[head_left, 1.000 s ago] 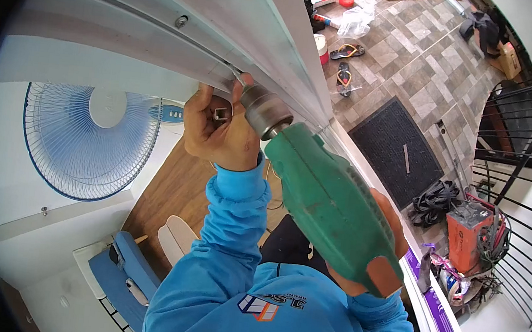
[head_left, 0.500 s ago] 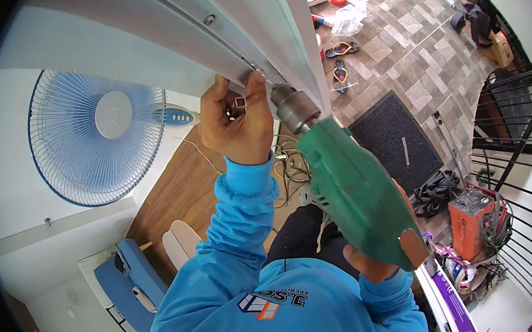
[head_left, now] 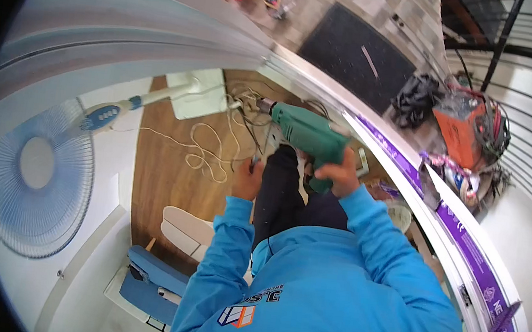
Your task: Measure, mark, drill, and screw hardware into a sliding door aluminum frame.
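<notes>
My right hand (head_left: 341, 174) is wrapped round the handle of a green electric drill (head_left: 312, 132). The drill lies level in front of my legs, its metal chuck (head_left: 264, 105) pointing left, over loose cables on the floor. My left hand (head_left: 248, 180) is lowered beside my left leg, apart from the drill. Its fingers are closed, with a small dark bit showing at the fingertips that is too small to name. Above both hands runs the pale, grooved frame (head_left: 162, 45), touched by neither.
A blue-and-white standing fan (head_left: 37, 163) is at left, its white base (head_left: 196, 94) on the wooden floor. A pale cord (head_left: 206, 150) loops nearby. To the right are a white rail with purple film (head_left: 466, 232), an orange machine (head_left: 461, 131) with cables, and black railings. A dark mat (head_left: 358, 56) lies beyond.
My view has swung down and right. Both hands have come down away from the frame, the right bringing the drill, whose tip no longer points at the frame's groove.
</notes>
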### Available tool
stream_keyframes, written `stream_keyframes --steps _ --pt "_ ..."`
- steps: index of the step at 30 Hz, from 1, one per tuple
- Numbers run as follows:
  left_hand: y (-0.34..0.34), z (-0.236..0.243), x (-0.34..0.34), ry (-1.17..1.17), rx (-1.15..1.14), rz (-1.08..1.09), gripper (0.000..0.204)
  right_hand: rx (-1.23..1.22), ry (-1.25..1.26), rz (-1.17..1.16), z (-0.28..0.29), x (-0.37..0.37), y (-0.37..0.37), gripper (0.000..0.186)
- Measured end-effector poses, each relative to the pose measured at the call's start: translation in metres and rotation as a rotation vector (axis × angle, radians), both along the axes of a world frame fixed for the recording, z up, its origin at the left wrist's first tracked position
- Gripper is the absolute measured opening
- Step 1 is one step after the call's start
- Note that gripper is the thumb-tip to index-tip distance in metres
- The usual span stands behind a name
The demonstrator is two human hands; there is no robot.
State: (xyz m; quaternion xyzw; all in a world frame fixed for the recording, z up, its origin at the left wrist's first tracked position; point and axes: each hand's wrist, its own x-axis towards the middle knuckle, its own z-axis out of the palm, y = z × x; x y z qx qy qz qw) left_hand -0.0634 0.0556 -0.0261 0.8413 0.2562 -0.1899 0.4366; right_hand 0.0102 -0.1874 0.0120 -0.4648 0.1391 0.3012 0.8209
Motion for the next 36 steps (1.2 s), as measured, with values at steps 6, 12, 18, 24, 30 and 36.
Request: stream_keyframes --steps 6,12,18,24,30,36 --pt "-0.034 -0.109 -0.158 0.28 0.101 -0.041 0.027 0.243 0.971 -0.255 -0.182 -0.055 -0.002 0.044" --pt "-0.042 -0.173 -0.197 0.323 0.07 -0.039 0.028 0.195 1.105 -0.478 -0.394 -0.107 0.053 0.033" --pt "-0.021 -0.205 -0.19 0.459 0.244 -0.156 0.024 0.267 1.056 -0.338 -0.555 -0.114 0.123 0.031" --pt "-0.002 -0.212 -0.185 0.445 0.202 -0.124 0.02 0.26 0.899 -0.295 -0.613 -0.122 0.169 0.036" --pt "-0.003 -0.207 -0.179 0.364 0.154 -0.203 0.02 -0.912 0.365 0.539 -0.591 -0.13 0.131 0.054" --pt "-0.007 -0.204 -0.18 0.349 0.105 -0.182 0.021 -1.232 0.332 0.642 -0.539 -0.142 0.003 0.049"
